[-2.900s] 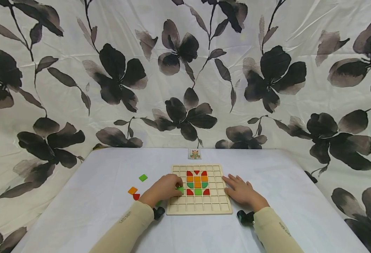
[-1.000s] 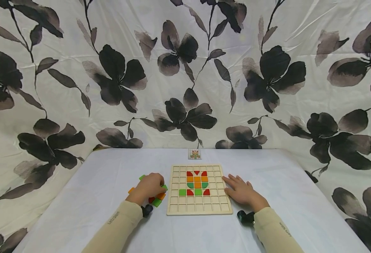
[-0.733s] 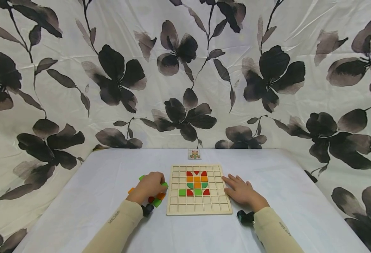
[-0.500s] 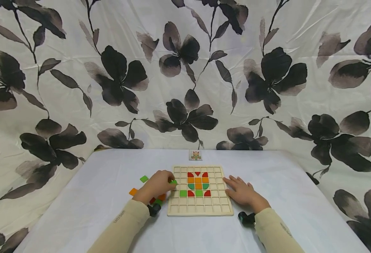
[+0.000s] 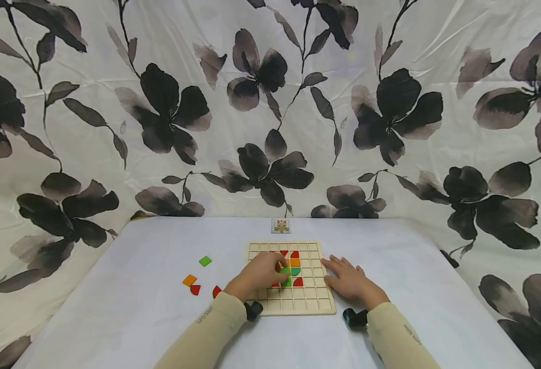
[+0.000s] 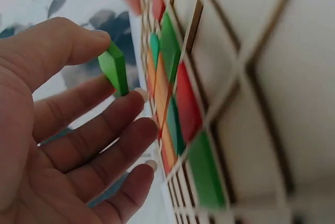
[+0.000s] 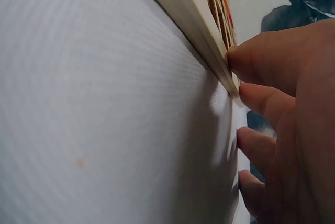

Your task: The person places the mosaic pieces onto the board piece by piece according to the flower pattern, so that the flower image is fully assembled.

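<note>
My left hand (image 5: 261,274) is over the middle of a wooden grid board (image 5: 316,302). It pinches a green square tile (image 6: 113,69) between thumb and index finger, apart from the board in the left wrist view; the other fingers are spread. Under the hand, coloured tiles sit in the grid, among them a red quarter-round (image 5: 298,281), an orange square (image 5: 295,262) and a teal half-round (image 5: 296,271). The left part of this pattern is hidden in the head view. My right hand (image 5: 353,282) lies with extended fingers at the board's right edge, its thumb touching the rim.
Left of the board lie a loose green tile (image 5: 205,261), an orange tile (image 5: 189,280) and two red pieces, one (image 5: 195,290) beside the orange tile. Behind the board is a small pattern card (image 5: 280,226). White cloth (image 5: 127,318) covers the table.
My left hand let go of a green tile at the pattern's lower left, took another green tile from the loose pieces, and carried it right over the board. The right hand stayed put.
</note>
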Motion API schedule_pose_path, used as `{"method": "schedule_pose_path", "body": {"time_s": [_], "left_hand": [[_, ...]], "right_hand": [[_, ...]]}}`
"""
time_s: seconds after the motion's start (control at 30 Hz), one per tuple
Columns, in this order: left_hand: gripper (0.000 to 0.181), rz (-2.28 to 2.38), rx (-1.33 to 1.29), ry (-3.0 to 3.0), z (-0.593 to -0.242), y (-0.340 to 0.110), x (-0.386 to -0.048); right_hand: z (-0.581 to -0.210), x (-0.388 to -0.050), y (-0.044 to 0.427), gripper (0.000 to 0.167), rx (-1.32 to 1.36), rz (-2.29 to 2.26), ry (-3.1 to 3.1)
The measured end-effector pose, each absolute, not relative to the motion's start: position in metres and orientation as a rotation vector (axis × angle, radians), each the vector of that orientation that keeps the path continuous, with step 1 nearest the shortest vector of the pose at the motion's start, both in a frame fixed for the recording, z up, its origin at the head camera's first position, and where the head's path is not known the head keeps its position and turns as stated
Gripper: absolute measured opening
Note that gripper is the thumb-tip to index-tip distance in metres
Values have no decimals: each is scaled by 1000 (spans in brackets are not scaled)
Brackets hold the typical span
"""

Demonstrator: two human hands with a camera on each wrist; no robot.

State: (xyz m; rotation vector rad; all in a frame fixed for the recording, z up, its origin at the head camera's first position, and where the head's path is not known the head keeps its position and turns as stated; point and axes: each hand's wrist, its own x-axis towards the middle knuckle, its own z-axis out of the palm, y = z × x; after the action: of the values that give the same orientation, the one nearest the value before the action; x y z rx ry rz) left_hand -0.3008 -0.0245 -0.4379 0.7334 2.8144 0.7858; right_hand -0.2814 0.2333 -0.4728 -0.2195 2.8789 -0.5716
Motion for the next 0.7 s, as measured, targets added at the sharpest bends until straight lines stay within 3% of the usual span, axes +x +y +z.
{"method": "schedule_pose_path", "body": {"time_s": [0.33,0.7], "left_hand": [[14,673,860,2835,-446,13,-296],[17,451,951,2875,-447,39,-298]], "right_hand": [[-472,-279,234,52,-241,-593,2880],[-469,-281,233,52,-251,-578,2883]]}}
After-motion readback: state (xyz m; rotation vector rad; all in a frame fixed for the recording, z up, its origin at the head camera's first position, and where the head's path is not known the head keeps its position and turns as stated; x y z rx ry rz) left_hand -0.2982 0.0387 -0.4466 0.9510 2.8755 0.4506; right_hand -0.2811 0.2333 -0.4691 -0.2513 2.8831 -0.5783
